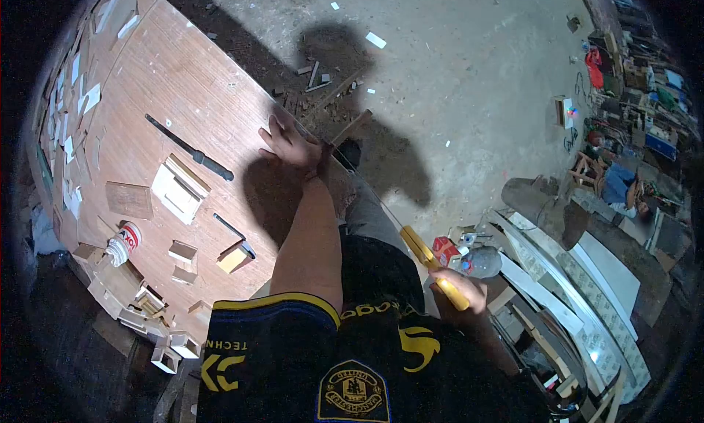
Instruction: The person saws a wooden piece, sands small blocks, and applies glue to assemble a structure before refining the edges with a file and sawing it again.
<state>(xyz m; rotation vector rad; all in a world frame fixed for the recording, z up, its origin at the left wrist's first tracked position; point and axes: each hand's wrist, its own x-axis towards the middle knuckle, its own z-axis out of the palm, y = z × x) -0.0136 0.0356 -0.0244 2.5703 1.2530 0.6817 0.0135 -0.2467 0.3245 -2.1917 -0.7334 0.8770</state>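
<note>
My right hand [463,289] is closed around the yellow handle of a handsaw [418,245]. Its thin blade runs up along the table's edge toward my other hand. On the wooden table [213,78], my left hand [292,146] presses down near the edge with its fingers spread. A narrow wood strip [353,127] juts out past the edge beside that palm, close to the far end of the blade. How the palm meets the strip is hidden in shadow.
On the table lie a dark rod-like tool [191,149], a white-fronted wooden piece [180,188], a small hammer-like tool [235,251], a white container [123,245] and several small wooden boxes [183,251]. Offcuts [315,76] litter the floor. Long panels [557,276] and a plastic bottle [480,262] are at right.
</note>
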